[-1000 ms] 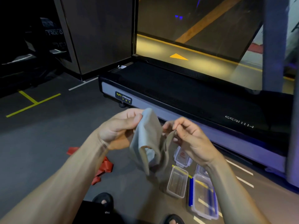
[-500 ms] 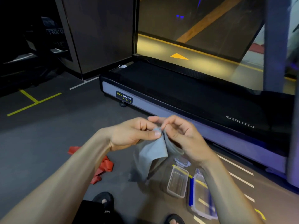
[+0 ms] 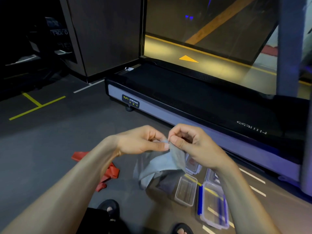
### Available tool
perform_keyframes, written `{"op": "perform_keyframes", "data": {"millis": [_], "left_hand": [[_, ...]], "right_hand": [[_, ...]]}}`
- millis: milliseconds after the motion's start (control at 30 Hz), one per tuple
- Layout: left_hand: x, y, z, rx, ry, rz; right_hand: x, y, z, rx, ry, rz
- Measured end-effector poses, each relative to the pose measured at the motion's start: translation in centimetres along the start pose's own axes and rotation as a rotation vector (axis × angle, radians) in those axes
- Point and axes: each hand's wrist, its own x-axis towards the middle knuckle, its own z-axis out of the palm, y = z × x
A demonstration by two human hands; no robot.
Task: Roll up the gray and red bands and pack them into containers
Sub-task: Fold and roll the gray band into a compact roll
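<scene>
- The gray band [image 3: 162,164] is hanging in the air above the floor, its top edge being pinched where the two hands are meeting, the rest drooping in loose folds toward the containers below.
- The left hand [image 3: 140,142] is nipping the band's upper edge between thumb and fingertips; the right hand [image 3: 190,144] is doing the same right beside it, fingers curled in, so the two hands are touching or nearly so over one short stretch of edge.
- Judging by this, the first turn of the roll is only being started; no tight coil is showing yet.
- The red band [image 3: 104,173] is lying crumpled on the floor [image 3: 50,149], partly hidden behind the left forearm, untouched.
- The small open container [image 3: 185,191] is sitting on the floor under the hanging band, with a larger blue-clipped container [image 3: 214,206] just beside it and more clear boxes behind, close to the treadmill [image 3: 202,102].
- Risk: with such a narrow pinch and the thin material sagging in folds, the edge could slip out or the roll could be starting crooked, giving a loose cone too bulky for the small container.
- Risk: the dangling tail is hanging near the container rims and could be snagging or nudging them while rolling.
</scene>
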Motion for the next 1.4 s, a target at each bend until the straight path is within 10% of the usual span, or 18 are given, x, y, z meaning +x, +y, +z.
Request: {"op": "perform_keyframes", "data": {"millis": [333,900,1133,1400], "left_hand": [[0.0,-0.9,-0.3,0.017,0.042,-0.029],[-0.5,-0.3,-0.1,0.003,0.065,0.028],[-1.8,1.2,-0.7,-0.656,-0.099,0.291],[-1.6,1.7,-0.4,-0.757,0.162,0.232]], "right_hand": [[-0.2,-0.3,-3.6,0.999,0.34,-0.047],[-1.3,0.4,-3.8,0.963,0.401,0.011],[-1.2,2.2,-2.0,0.539,0.199,0.097],[0.0,1.3,1.1,0.867,0.218,0.01]]}}
